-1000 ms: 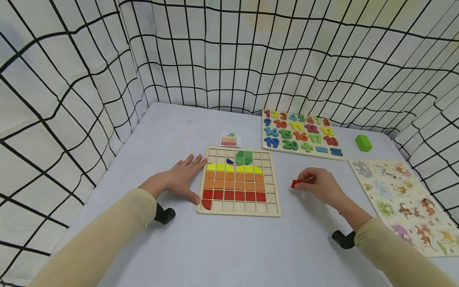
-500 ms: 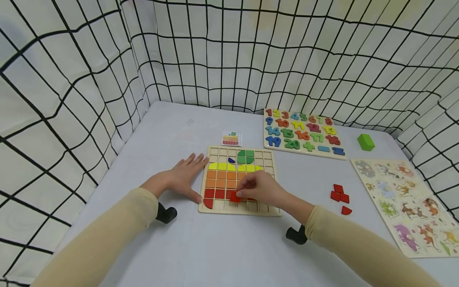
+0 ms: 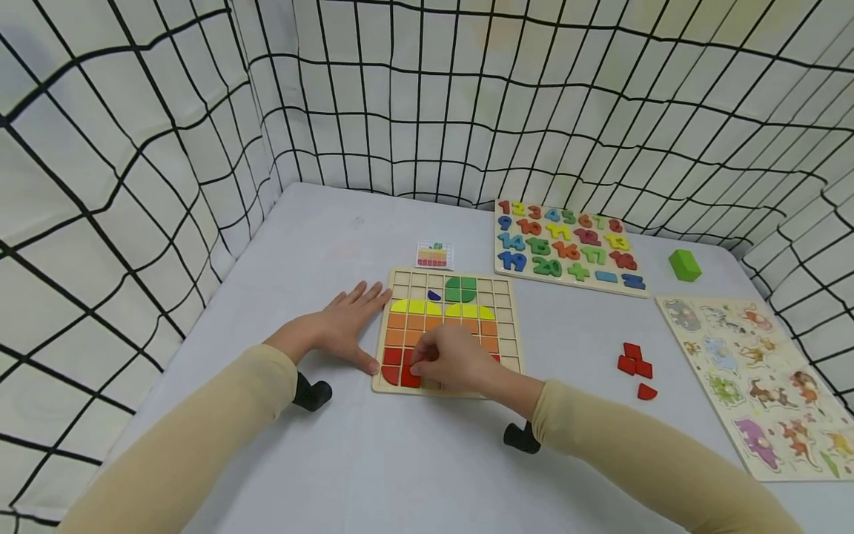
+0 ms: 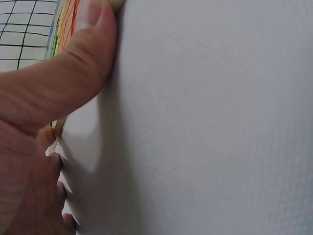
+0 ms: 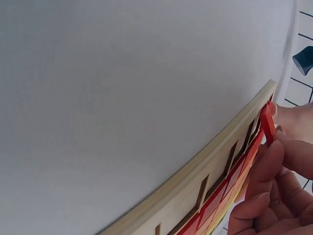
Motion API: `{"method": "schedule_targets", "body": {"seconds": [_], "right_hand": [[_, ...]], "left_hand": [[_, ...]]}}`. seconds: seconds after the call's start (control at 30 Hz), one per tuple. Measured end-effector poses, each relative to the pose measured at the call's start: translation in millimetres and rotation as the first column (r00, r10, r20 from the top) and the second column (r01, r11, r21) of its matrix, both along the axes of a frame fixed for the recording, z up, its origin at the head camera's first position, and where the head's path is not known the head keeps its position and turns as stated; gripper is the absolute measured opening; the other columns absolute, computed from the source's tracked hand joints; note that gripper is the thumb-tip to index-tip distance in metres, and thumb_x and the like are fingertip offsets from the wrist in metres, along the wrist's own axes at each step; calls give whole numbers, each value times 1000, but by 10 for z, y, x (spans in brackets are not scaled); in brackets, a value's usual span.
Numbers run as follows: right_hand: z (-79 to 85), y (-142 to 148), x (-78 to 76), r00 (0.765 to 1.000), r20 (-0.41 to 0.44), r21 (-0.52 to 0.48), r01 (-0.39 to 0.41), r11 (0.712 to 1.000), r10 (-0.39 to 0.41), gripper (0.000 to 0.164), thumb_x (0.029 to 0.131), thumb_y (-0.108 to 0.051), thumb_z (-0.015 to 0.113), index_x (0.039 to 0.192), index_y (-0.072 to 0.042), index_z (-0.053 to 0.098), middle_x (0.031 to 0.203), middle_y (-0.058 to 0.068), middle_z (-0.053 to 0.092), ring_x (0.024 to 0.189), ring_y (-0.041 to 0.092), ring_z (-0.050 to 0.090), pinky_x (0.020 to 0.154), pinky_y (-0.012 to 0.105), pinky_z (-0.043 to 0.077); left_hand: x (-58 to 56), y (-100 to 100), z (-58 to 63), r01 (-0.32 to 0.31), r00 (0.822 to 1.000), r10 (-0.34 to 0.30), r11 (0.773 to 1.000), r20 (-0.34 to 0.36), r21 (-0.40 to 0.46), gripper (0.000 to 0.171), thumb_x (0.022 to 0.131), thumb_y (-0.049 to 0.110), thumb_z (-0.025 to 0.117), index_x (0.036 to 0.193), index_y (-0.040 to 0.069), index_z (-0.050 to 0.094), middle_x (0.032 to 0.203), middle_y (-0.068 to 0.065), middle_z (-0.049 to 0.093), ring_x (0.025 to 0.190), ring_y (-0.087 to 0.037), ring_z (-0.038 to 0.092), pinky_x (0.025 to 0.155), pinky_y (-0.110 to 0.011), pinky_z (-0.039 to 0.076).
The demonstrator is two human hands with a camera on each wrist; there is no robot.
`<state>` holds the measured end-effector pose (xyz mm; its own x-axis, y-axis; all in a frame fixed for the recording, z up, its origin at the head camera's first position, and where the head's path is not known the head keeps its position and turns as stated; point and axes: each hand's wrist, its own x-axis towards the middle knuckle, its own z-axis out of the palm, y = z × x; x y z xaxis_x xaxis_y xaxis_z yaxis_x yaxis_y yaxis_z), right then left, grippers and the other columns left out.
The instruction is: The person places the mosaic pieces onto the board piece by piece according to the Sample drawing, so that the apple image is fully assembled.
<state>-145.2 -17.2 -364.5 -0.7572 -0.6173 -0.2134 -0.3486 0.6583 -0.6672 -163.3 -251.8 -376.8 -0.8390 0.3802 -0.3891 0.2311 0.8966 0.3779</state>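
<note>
A wooden grid board lies in the middle of the table, with rows of yellow, orange and red pieces, a green pair and a small blue piece set in it. Along its left edge, my left hand rests with fingers spread and thumb at the lower left side. My right hand is over the bottom row, thumb and fingers pinching a red square tile beside a rounded red corner piece. In the right wrist view the tile stands tilted at the grid; the hand hides part of the red row.
Several loose red pieces lie right of the board. A small pattern card sits behind it. Further right are a number puzzle, a green block and an animal puzzle. Black netting surrounds the table.
My right hand has carried the red tile left from the table's right side onto the board's bottom row, uncovering the loose red pieces. My left hand has stayed at the board's left edge.
</note>
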Motion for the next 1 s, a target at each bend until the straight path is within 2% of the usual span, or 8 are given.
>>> {"method": "schedule_targets", "body": {"seconds": [0.13,0.33,0.43,0.57,0.67,0.83,1.0], "right_hand": [[4,-27,28,998,-54,35,-11,999,13,6,93,-17,77,90,-11,78,77,-4,69,76,14,58,65,20,50],[17,-60,49,993,-103,74,-45,996,53,8,93,-15,75,96,-9,80,84,-1,73,79,14,60,71,21,54],[4,-79,52,990,-125,90,-58,994,69,7,93,-15,76,95,-9,80,82,-1,73,76,13,60,71,20,54],[-28,-93,58,987,-142,99,-61,993,75,6,91,-16,78,91,-10,79,78,-3,71,71,11,58,66,18,51],[-16,-51,67,989,-131,82,-55,995,65,7,92,-16,78,95,-10,77,81,-3,70,74,11,58,67,19,51],[68,237,-8,994,-109,77,26,997,-17,5,95,-14,74,97,-10,75,86,-3,69,81,14,59,73,25,53],[84,886,-264,982,-139,107,140,984,-125,8,96,-15,72,101,-9,75,94,2,73,84,16,61,75,26,55]], "left_hand": [[-14,16,8,-2,1000,2,1000,3,-7,129,74,52,88,165,9,9,173,-19,2,159,-44,-5,127,-64,3],[-21,14,1,-1,1000,1,1000,-3,-8,130,73,53,88,165,8,9,173,-20,3,159,-45,-4,126,-65,4],[-21,12,-9,-5,1000,5,1000,0,-9,130,73,53,88,165,8,9,173,-20,3,159,-45,-4,126,-65,4],[-12,8,-11,-8,1000,8,1000,-3,-8,129,74,52,88,165,7,9,172,-21,3,159,-45,-4,126,-65,5],[-4,4,-14,-8,1000,8,1000,-4,-5,128,74,52,88,165,7,10,172,-21,4,159,-45,-4,126,-65,4],[-2,8,-13,-5,1000,5,1000,-5,0,129,73,51,89,165,7,10,172,-21,4,159,-45,-4,126,-65,4],[-12,3,-25,-6,1000,6,1000,-8,-16,129,73,51,88,165,8,8,173,-19,2,159,-44,-5,127,-64,3]]}}
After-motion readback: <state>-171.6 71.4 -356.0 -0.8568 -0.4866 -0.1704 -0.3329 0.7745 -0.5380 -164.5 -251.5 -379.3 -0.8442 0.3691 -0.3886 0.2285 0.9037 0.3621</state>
